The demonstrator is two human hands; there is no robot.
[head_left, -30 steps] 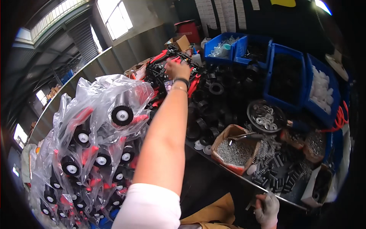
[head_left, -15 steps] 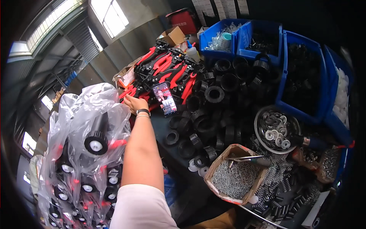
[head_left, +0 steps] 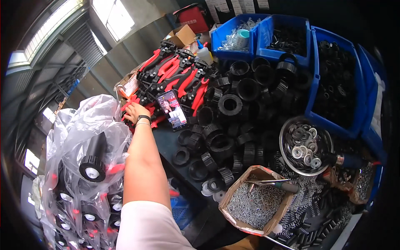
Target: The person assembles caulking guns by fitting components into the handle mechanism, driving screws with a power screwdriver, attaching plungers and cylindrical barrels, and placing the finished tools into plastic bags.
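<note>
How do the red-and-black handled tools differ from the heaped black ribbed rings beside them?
The red-and-black handled tools are two-toned; the black ribbed rings are all black. The tools are long; the rings are round, with open middles. The left hand is at the tools, away from the rings. Both lie in crowded heaps.

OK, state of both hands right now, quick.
Left hand: at the red-and-black tools; grip can't be told.
Right hand: out of view.

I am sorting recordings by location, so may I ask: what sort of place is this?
Most likely a factory or workshop, judging by the blue bins of parts, the open carton of small metal pieces, and the heap of red-and-black tools.
</note>
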